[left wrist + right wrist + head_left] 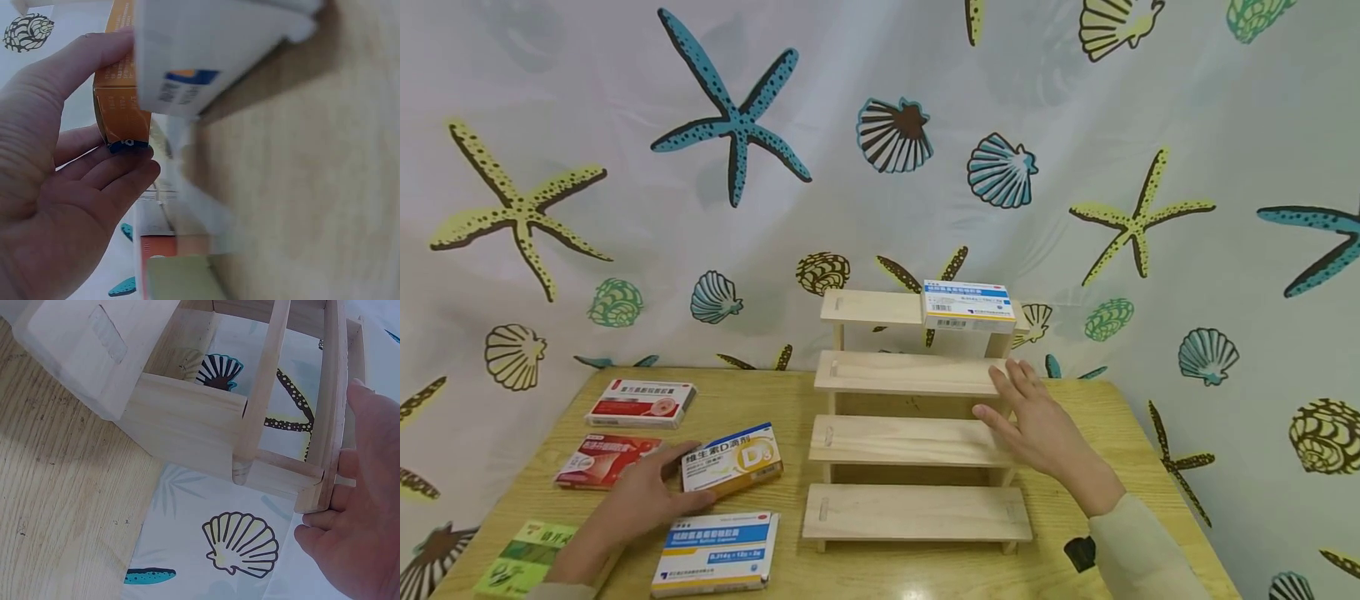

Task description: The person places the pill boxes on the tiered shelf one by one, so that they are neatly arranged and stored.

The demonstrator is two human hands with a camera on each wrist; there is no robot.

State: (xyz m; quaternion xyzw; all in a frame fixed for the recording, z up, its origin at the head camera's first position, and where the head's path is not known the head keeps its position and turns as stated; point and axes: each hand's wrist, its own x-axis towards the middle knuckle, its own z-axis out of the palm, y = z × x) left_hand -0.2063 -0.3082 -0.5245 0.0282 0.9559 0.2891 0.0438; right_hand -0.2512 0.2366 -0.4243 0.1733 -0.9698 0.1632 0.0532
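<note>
My left hand (640, 500) grips the orange, white and blue vitamin D drops box (733, 462), thumb on its near side and fingers on its far side. In the left wrist view the box's orange end (122, 112) shows between thumb and fingers. My right hand (1037, 425) rests with extended fingers at the right end of the wooden stepped stand (910, 437), by its second board from the top. In the right wrist view its fingertips (322, 522) meet the stand's end. A blue-and-white capsule box (968, 306) lies on the top board, toward the right.
Left of the stand, on the wooden table (880, 575), lie another blue-and-white capsule box (715, 554), a white-and-red box (640, 403), a red box (602, 460) and a green box (523, 562). A small black object (1081, 553) sits near my right sleeve. A patterned curtain (865, 225) hangs behind.
</note>
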